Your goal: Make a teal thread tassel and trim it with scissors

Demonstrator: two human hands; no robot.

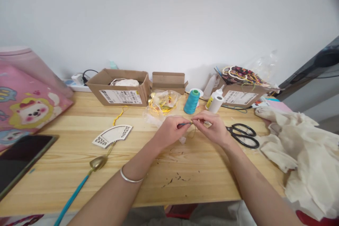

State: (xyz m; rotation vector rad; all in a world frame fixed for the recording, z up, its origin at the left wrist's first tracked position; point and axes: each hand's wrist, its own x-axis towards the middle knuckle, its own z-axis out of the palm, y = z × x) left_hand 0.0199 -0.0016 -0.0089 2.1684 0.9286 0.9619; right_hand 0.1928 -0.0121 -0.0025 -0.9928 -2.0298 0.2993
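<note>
My left hand [173,127] is closed in a pinch on a thin dark-blue piece [184,124], perhaps a bundle of thread. Touching its tip, the fingers of my right hand [210,125] pinch a thin yellow-brown cord [195,132], which hangs in a small loop below them. The exact join is hidden by the fingertips. Behind the hands stands a teal thread spool [192,101]. Black-handled scissors [243,135] lie beside my right wrist. To the left rests a fan-shaped white ornament [112,136] with a yellow cord, a gold cap [98,162] and a teal tassel [72,199].
Cardboard boxes [120,97] line the wall, the right one [238,97] filled with patterned pieces. Between them lie a plastic bag of yellow cords [164,102] and white bottles [215,102]. Cream cloth [304,148] covers the right side; a phone [23,159] and pink bag [31,102] sit left.
</note>
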